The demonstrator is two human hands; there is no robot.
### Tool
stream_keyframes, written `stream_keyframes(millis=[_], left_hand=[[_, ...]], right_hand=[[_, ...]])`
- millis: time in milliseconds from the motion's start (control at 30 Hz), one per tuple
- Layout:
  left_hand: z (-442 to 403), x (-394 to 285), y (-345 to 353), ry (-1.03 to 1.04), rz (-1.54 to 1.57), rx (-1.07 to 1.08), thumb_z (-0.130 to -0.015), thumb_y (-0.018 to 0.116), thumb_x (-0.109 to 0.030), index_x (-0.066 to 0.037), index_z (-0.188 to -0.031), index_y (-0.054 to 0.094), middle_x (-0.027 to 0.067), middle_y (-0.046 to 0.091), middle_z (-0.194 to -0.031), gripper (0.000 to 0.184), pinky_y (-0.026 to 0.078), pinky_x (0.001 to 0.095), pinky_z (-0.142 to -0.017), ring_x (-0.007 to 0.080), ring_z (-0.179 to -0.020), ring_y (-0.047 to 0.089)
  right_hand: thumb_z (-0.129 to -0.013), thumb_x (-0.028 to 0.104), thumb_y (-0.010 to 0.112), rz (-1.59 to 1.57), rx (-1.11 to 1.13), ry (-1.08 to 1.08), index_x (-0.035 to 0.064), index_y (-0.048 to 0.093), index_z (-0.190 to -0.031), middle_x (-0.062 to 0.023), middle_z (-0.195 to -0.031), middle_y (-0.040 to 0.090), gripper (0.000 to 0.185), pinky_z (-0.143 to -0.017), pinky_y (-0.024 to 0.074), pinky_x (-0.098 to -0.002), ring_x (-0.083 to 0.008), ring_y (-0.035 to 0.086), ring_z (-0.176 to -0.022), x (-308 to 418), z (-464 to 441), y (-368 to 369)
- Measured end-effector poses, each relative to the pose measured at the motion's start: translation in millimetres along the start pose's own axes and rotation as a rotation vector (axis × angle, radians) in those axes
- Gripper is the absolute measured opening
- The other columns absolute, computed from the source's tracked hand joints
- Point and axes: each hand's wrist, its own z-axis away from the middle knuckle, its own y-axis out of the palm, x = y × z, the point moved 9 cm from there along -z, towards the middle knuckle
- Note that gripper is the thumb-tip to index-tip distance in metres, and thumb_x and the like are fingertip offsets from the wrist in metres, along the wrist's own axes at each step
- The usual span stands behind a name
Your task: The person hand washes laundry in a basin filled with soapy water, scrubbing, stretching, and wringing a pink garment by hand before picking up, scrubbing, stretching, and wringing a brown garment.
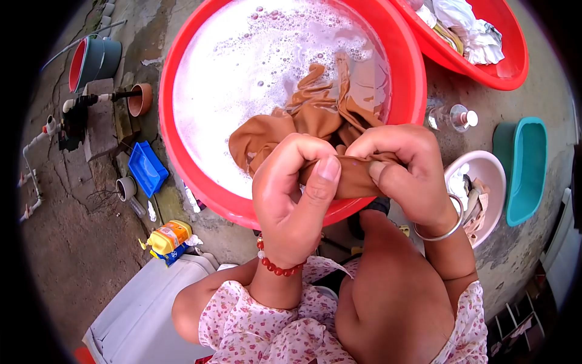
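Note:
A brown wet garment point(306, 118) trails from my hands into a large red basin point(171, 142) of foamy, soapy water point(212, 97). Its near end is stretched between my two hands over the basin's near rim. My left hand point(297, 182) pinches the cloth between thumb and curled fingers. On the other side, my right hand point(403, 170) grips the same edge, thumb pressed against the fabric. Both hands are closed. Part of the garment lies under the foam and cannot be seen.
Another red basin point(515, 54) holds white laundry point(470, 30) at the upper right. Nearby are a clear bottle point(451, 116), a pale pink basin point(497, 176) with clothes and a teal tub point(533, 176). Leftward stand a blue tray point(148, 168), a yellow jug point(170, 236) and a grey bucket point(103, 60).

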Motion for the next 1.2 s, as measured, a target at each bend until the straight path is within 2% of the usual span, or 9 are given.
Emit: stream_keyframes(millis=[167, 400, 767, 1000, 1100, 1200], left_hand=[[0.9, -0.3, -2.1, -0.018, -0.014, 0.01, -0.089, 0.055, -0.011, 0.002, -0.084, 0.054, -0.0005, 0.048, -0.074, 0.014, 0.031, 0.0186, -0.055, 0.0038, -0.062, 0.04], [1.3, -8.1, -3.6, 0.097, -0.074, 0.017, -0.088, 0.056, -0.011, 0.002, -0.083, 0.055, 0.0004, 0.049, -0.074, 0.015, 0.032, 0.0191, -0.055, 0.0046, -0.063, 0.041], [2.1, -6.8, -2.8, 0.041, -0.066, 0.014, -0.089, 0.056, -0.013, 0.002, -0.085, 0.055, -0.0004, 0.048, -0.075, 0.016, 0.03, 0.018, -0.055, 0.0033, -0.062, 0.039], [1.9, -6.1, -0.7, 0.04, -0.003, 0.006, -0.089, 0.056, -0.011, 0.002, -0.085, 0.055, -0.0005, 0.049, -0.076, 0.014, 0.031, 0.0178, -0.056, 0.0033, -0.063, 0.04], [0.6, -7.6, -2.8, -0.016, -0.006, -0.01, -0.089, 0.054, -0.009, 0.002, -0.085, 0.055, -0.0011, 0.048, -0.075, 0.012, 0.031, 0.0176, -0.057, 0.0026, -0.065, 0.04], [-2.6, -4.2, -11.9, -0.074, 0.004, 0.02, -0.083, 0.057, -0.007, 0.003, -0.085, 0.056, 0.0012, 0.051, -0.075, 0.01, 0.034, 0.0191, -0.059, 0.0053, -0.066, 0.044]], right_hand=[[-0.073, 0.002, 0.057, -0.218, 0.028, 0.173, -0.0043, 0.063, -0.08, 0.0022, -0.06, 0.052, 0.011, -0.046, 0.0328, -0.0208, -0.0022, 0.042, -0.054, -7.0, 4.8, 7.9], [-0.073, 0.002, 0.057, -0.189, 0.004, 0.064, -0.0049, 0.063, -0.082, 0.0021, -0.061, 0.052, 0.013, -0.049, 0.0355, -0.02, -0.0024, 0.045, -0.056, -4.0, 3.7, 5.8], [-0.072, 0.003, 0.06, -0.084, 0.003, 0.059, -0.0036, 0.063, -0.077, -0.0005, -0.061, 0.055, 0.008, -0.049, 0.0374, -0.021, -0.0037, 0.048, -0.056, 2.7, 3.1, 4.0], [-0.071, 0.004, 0.06, -0.147, 0.001, 0.075, -0.004, 0.062, -0.076, -0.0011, -0.061, 0.056, 0.01, -0.049, 0.038, -0.0212, -0.0039, 0.049, -0.057, -2.4, 3.3, 3.5], [-0.071, 0.004, 0.061, -0.112, -0.011, 0.014, -0.0038, 0.062, -0.076, -0.0013, -0.061, 0.057, 0.009, -0.05, 0.0382, -0.021, -0.0044, 0.049, -0.057, 3.1, 3.9, 1.4], [-0.069, 0.003, 0.062, -0.092, -0.03, 0.089, -0.0028, 0.061, -0.074, -0.0019, -0.064, 0.058, 0.007, -0.05, 0.0387, -0.021, -0.005, 0.05, -0.058, 2.5, 6.0, -3.5]])
